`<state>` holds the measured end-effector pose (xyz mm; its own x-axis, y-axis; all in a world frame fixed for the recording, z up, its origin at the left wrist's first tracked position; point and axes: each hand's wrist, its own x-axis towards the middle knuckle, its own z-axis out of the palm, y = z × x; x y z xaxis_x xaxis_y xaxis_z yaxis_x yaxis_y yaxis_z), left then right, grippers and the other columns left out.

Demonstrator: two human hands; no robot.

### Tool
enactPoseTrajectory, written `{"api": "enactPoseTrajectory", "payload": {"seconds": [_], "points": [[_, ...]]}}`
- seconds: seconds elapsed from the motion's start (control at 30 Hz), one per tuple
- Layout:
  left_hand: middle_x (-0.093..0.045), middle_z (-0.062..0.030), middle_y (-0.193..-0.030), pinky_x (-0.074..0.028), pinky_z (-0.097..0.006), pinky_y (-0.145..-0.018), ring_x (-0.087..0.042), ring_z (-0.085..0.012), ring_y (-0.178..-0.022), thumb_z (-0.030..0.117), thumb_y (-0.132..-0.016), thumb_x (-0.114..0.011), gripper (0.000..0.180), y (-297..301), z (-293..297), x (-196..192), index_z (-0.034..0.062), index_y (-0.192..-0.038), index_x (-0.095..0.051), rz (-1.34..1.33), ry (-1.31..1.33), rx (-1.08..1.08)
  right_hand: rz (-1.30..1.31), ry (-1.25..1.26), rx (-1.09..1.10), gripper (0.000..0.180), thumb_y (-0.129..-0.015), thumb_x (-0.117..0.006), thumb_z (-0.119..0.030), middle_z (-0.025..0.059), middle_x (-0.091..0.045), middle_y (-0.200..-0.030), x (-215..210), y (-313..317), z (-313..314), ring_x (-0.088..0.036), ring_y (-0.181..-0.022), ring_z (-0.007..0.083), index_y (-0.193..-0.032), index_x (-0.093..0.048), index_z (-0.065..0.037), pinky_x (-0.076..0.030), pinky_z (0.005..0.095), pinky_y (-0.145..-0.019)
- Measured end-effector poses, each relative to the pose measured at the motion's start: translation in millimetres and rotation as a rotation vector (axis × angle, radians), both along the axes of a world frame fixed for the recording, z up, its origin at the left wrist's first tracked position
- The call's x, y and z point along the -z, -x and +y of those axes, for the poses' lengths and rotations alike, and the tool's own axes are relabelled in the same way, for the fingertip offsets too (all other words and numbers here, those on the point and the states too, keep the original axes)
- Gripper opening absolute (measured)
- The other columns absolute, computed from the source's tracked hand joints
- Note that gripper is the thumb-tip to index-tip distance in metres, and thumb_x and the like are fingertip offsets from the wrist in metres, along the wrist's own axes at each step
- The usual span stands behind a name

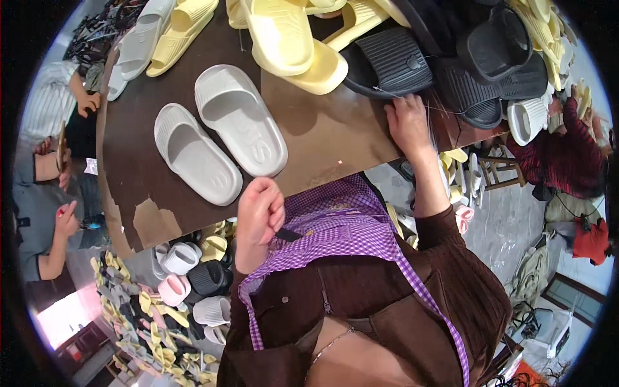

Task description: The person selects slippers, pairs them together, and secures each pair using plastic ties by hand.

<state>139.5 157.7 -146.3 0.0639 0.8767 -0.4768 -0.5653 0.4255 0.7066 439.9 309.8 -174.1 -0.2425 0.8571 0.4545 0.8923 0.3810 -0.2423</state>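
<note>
A pair of light grey slide sandals lies side by side on the brown table: the left slide (198,155) and the right slide (242,119). My left hand (260,209) is a closed fist just below the right slide's heel, at the table's near edge. A short dark strip (288,235) shows beside the fist; I cannot make out what it is or whether I hold it. My right hand (409,126) reaches to the near edge of a black slide (390,63), thumb apart from its fingers. Thin clear strands (433,132) run by its fingertips and wrist.
Yellow slides (280,39) are heaped at the table's far side, with more black slides (496,45) at far right. Grey and yellow slides lie at far left. Below the table a large pile of slides (155,316) covers the floor. Other people work at left and right.
</note>
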Motion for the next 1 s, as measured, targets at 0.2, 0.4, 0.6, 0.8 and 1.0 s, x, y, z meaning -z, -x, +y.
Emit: {"api": "enactPoseTrajectory", "payload": {"seconds": [0.2, 0.4, 0.6, 0.8, 1.0], "points": [[-0.043, -0.004, -0.064, -0.03, -0.021, -0.031, -0.035, -0.0087, -0.039, 0.008, -0.092, -0.045, 0.004, 51, -41, -5, 0.0053, -0.09, -0.047, -0.056, -0.098, -0.17, 0.027, -0.092, -0.061, 0.017, -0.078, -0.059, -0.006, 0.0198, -0.058, -0.091, 0, -4, 12, -0.051, -0.087, 0.0382, -0.093, -0.059, 0.002, -0.043, 0.0451, -0.077], [-0.046, -0.006, -0.069, -0.039, -0.025, -0.036, -0.042, -0.0122, -0.046, 0.009, -0.093, -0.044, 0.006, 55, -50, -23, 0.0052, -0.093, -0.049, 0.006, -0.2, -0.388, 0.015, -0.02, -0.095, 0.015, -0.08, -0.058, -0.004, 0.0189, -0.06, -0.09, -37, 25, -24, -0.055, -0.084, 0.0376, -0.094, -0.059, 0.002, -0.045, 0.0415, -0.075], [-0.055, -0.0097, -0.081, -0.053, -0.034, -0.057, -0.059, -0.0219, -0.067, 0.011, -0.094, -0.043, 0.01, 49, -38, -24, 0.004, -0.097, -0.05, -0.067, -0.383, -0.566, 0.462, 0.284, -0.439, 0.016, -0.08, -0.058, 0.001, 0.0152, -0.062, -0.088, -72, 62, -71, -0.061, -0.079, 0.0281, -0.096, -0.061, 0.003, -0.049, 0.0327, -0.07], [-0.06, -0.0119, -0.089, -0.054, -0.038, -0.072, -0.063, -0.0253, -0.08, 0.014, -0.095, -0.043, 0.014, 26, -20, -13, 0.0031, -0.097, -0.051, -0.108, -0.368, -0.596, 0.527, 0.191, -0.814, 0.026, -0.077, -0.06, 0.003, 0.0127, -0.06, -0.08, -71, 130, -78, -0.059, -0.072, 0.027, -0.103, -0.059, 0.0, -0.049, 0.034, -0.065], [-0.06, -0.0138, -0.091, -0.055, -0.039, -0.07, -0.064, -0.0272, -0.08, 0.012, -0.094, -0.044, 0.013, 13, -23, 1, 0.0012, -0.095, -0.052, -0.29, -0.25, -0.548, 0.353, 0.227, -0.985, 0.023, -0.073, -0.062, 0.0, 0.0121, -0.059, -0.077, -52, 179, -73, -0.058, -0.071, 0.0301, -0.096, -0.06, -0.001, -0.048, 0.0371, -0.064]]}}
